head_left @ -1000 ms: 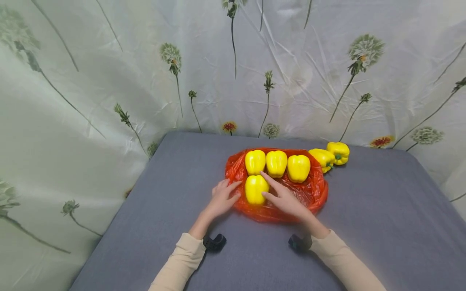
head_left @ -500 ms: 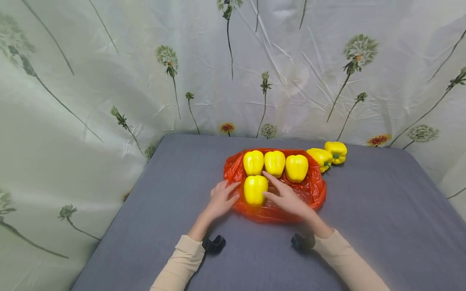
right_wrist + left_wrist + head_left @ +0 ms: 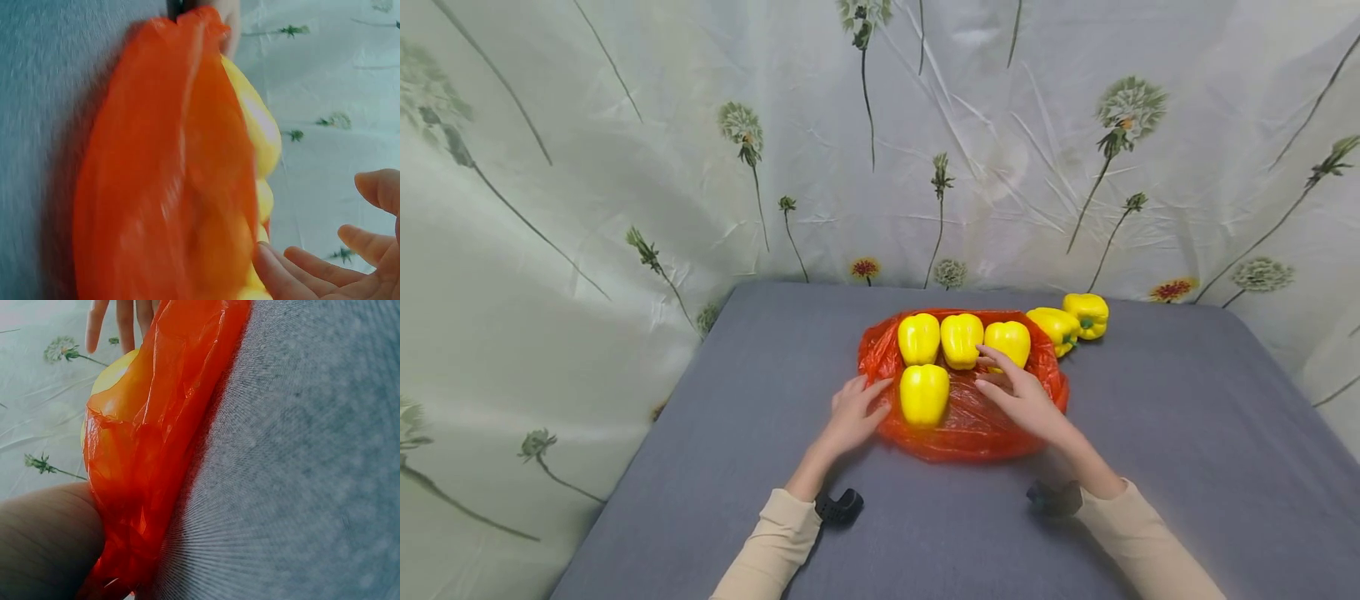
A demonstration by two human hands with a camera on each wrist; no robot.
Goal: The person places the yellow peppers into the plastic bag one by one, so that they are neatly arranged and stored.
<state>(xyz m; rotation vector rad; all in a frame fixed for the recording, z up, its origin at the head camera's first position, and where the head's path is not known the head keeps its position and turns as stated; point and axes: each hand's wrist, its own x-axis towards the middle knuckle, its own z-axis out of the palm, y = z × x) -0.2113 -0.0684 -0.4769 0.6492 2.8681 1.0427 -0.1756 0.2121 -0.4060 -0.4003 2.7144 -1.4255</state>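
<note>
A red plastic bag [image 3: 981, 442] lies spread with its mouth up, its rim folded around yellow bell peppers. Three peppers stand in a row at its back, the middle one [image 3: 962, 341] upright; another yellow bell pepper [image 3: 924, 397] stands at the front left. My left hand [image 3: 852, 414] rests at the bag's left rim, thumb and forefinger spread apart. Over the bag's right half is my right hand [image 3: 1028, 406], fingers extended and holding nothing, its fingertips overlapping the back right pepper [image 3: 1009, 337]. The right wrist view shows these fingers [image 3: 319, 275] spread beside the bag's wall.
Two more yellow bell peppers, one lying on its side [image 3: 1056, 327] and one behind it [image 3: 1086, 315], sit just outside the bag's back right. The grey cloth-covered table [image 3: 760, 358] backs onto a flower-printed curtain [image 3: 820, 125].
My right hand has left the front left pepper and moved right, toward the back right pepper. My left hand stays at the bag's rim. The head view has shifted slightly.
</note>
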